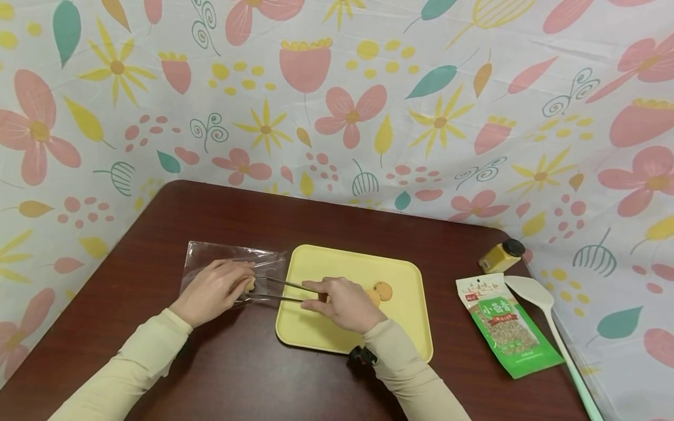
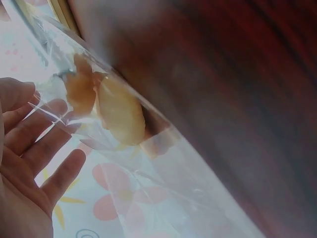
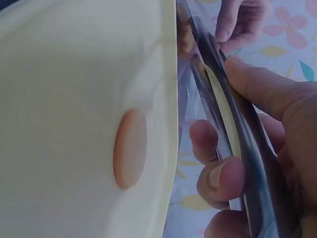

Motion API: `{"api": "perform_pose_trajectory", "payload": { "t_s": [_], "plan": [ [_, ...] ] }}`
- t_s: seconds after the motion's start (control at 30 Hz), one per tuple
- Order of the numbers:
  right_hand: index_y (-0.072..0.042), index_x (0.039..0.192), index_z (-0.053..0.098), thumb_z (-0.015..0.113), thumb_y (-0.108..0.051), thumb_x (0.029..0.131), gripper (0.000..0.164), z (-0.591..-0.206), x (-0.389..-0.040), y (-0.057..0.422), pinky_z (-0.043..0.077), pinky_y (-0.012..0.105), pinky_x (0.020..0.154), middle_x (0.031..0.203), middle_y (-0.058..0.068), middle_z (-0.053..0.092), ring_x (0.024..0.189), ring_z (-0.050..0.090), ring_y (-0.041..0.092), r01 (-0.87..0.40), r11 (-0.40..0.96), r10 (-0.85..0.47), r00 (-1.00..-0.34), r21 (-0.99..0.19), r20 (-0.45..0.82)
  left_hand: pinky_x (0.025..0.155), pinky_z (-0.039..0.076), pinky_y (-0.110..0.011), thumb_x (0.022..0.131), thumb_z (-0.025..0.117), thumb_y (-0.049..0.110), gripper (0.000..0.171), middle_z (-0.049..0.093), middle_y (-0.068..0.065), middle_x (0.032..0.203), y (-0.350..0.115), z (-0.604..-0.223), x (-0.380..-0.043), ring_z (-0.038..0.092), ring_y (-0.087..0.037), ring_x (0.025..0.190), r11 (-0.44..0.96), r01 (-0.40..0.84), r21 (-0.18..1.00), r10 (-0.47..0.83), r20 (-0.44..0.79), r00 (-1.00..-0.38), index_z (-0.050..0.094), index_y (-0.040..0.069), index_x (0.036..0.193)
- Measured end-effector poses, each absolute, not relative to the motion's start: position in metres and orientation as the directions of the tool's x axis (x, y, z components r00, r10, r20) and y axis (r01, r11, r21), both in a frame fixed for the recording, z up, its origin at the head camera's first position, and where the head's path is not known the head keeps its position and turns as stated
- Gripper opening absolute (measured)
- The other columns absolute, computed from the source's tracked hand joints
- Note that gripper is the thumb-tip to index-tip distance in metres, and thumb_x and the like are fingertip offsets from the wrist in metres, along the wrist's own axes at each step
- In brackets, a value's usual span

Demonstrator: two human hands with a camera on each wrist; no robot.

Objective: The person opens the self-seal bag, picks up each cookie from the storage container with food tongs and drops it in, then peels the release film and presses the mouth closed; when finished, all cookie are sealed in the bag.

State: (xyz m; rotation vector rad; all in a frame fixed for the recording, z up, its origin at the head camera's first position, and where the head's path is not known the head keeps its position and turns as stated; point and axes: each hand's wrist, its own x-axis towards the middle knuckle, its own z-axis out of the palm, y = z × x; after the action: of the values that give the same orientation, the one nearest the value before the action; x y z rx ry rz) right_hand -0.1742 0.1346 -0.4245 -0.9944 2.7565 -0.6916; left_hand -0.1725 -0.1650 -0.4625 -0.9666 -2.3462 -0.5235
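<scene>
My left hand (image 1: 216,292) holds the mouth of a clear plastic bag (image 1: 210,254) left of a yellow tray (image 1: 316,269). In the left wrist view, thumb and forefinger pinch the film, while the other fingers spread beneath it. Several round cookies (image 2: 121,111) show through the bag's film. My right hand (image 1: 344,304) grips metal tongs (image 3: 242,124) over the tray, thumb on one arm and fingers round the other. The tongs' tips reach into the bag's mouth, around a cookie (image 1: 250,285) partly hidden by my left hand. Two cookies (image 1: 383,290) lie on the tray, partly behind my right hand.
At the right side of the brown table (image 1: 237,362) lie a green and white seasoning packet (image 1: 508,327), a small yellow jar with a black lid (image 1: 501,256) and a white spatula with a pale green handle (image 1: 566,356). A flowered cloth (image 1: 337,117) hangs behind the table.
</scene>
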Motion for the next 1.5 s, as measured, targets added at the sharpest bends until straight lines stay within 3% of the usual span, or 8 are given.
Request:
{"api": "perform_pose_trajectory", "payload": {
  "t_s": [0.17,0.63,1.2,1.5],
  "plan": [
    [-0.021,0.131,0.064,0.063,-0.047,0.092,0.047,-0.423,-0.174,0.142,0.044,0.022,0.051,0.071,-0.014,0.054,0.059,0.05,0.003,-0.57,0.683,-0.629,-0.777,-0.458,0.028,0.09,0.051,-0.05,0.076,0.08,0.007,0.026,0.071,-0.012,0.102,-0.165,-0.461,-0.172,0.067,-0.029,0.097,0.687,0.711,0.152,0.514,0.59,-0.623,0.07,0.002,0.099],
    [-0.016,0.13,0.065,0.065,-0.043,0.092,0.046,-0.42,-0.169,0.149,0.042,0.021,0.049,0.07,-0.013,0.054,0.057,0.047,0.004,-0.554,0.686,-0.62,-0.784,-0.472,0.02,0.088,0.051,-0.049,0.078,0.077,0.006,0.023,0.071,-0.011,0.101,-0.165,-0.461,-0.172,0.067,-0.028,0.096,0.683,0.716,0.145,0.515,0.599,-0.614,0.07,0.001,0.099],
    [-0.022,0.129,0.065,0.065,-0.047,0.091,0.046,-0.421,-0.169,0.14,0.041,0.02,0.048,0.072,-0.016,0.052,0.055,0.046,0.003,-0.609,0.692,-0.626,-0.774,-0.388,0.097,0.089,0.051,-0.05,0.077,0.078,0.004,0.025,0.071,-0.013,0.102,-0.165,-0.462,-0.172,0.067,-0.029,0.097,0.683,0.715,0.149,0.513,0.599,-0.614,0.069,0.001,0.1],
    [-0.021,0.132,0.063,0.063,-0.049,0.091,0.049,-0.418,-0.168,0.148,0.038,0.02,0.045,0.071,-0.014,0.053,0.052,0.042,0.004,-0.566,0.697,-0.608,-0.792,-0.441,0.057,0.09,0.05,-0.051,0.077,0.078,0.005,0.024,0.071,-0.013,0.103,-0.165,-0.462,-0.172,0.067,-0.029,0.098,0.689,0.708,0.156,0.506,0.596,-0.623,0.069,0.0,0.099]
  ]
}}
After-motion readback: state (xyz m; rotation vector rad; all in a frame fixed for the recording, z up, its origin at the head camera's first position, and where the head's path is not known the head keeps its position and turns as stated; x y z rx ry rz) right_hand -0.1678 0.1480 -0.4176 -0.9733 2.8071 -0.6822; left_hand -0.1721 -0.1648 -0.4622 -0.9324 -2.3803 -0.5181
